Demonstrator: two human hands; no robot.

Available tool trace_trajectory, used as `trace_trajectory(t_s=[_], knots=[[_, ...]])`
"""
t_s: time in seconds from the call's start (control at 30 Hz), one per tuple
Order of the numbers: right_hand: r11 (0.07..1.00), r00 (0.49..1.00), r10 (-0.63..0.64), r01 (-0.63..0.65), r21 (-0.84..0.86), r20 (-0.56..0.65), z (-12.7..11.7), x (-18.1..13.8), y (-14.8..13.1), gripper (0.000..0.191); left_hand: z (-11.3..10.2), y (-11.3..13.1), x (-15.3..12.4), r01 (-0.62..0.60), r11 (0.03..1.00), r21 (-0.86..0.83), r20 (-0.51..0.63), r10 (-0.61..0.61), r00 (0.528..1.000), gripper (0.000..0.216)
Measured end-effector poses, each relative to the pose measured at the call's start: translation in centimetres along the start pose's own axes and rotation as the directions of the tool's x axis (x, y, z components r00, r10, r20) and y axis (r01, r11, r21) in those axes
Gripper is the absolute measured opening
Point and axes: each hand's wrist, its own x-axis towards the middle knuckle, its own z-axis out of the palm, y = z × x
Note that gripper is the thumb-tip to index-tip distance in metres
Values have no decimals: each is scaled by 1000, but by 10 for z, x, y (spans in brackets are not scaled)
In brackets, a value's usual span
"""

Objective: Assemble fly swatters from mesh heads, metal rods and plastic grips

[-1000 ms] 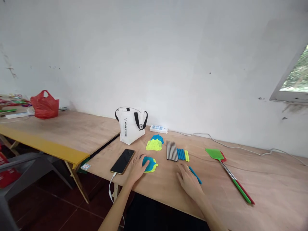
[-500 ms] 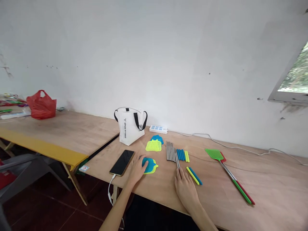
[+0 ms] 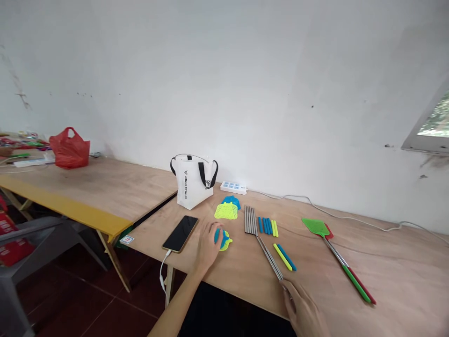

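My left hand (image 3: 209,245) rests at the table's front edge, its fingers lying over a blue fly swatter head (image 3: 219,237). Under that one is a yellow swatter head (image 3: 226,243), showing at the right. My right hand (image 3: 302,304) grips the near ends of a couple of thin metal rods (image 3: 270,259) that slant across the wood. Their far ends touch or nearly touch a row of several more metal rods (image 3: 250,220). Blue grip sleeves (image 3: 266,225) and yellow grip sleeves (image 3: 274,228) lie beside the row. A longer yellow sleeve (image 3: 282,257) and blue sleeve (image 3: 286,257) lie nearer me.
Another yellow swatter head (image 3: 226,211) overlaps a blue one (image 3: 231,201). Two assembled swatters, green (image 3: 315,226) and red (image 3: 329,231), lie at right. A phone (image 3: 180,233) on a cable, white bag (image 3: 192,185) and power strip (image 3: 233,187) stand around. A red bag (image 3: 71,152) sits on the left table.
My right hand has drawn the metal rods toward me and to the right, out from beside the row. My left hand has shifted slightly right over the blue swatter head.
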Motion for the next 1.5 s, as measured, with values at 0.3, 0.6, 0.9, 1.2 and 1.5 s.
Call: trace_trajectory(t_s=[0.3,0.6,0.9,1.2,1.5], knots=[[945,986,149,-163,282,68,-21,14,16,30,21,55,-27,-296,944,-150,488,331,808,24],[963,998,25,-37,267,50,7,50,-17,28,28,47,-30,-227,970,-80,598,230,768,10],[987,984,157,-158,4,81,14,56,28,37,31,44,-29,-119,988,-98,572,154,805,9],[975,975,222,-222,-18,4,16,52,23,30,31,46,-32,-131,991,-32,541,128,831,10],[984,985,165,-168,63,46,12,54,23,31,41,38,-31,-92,996,14,518,71,852,14]])
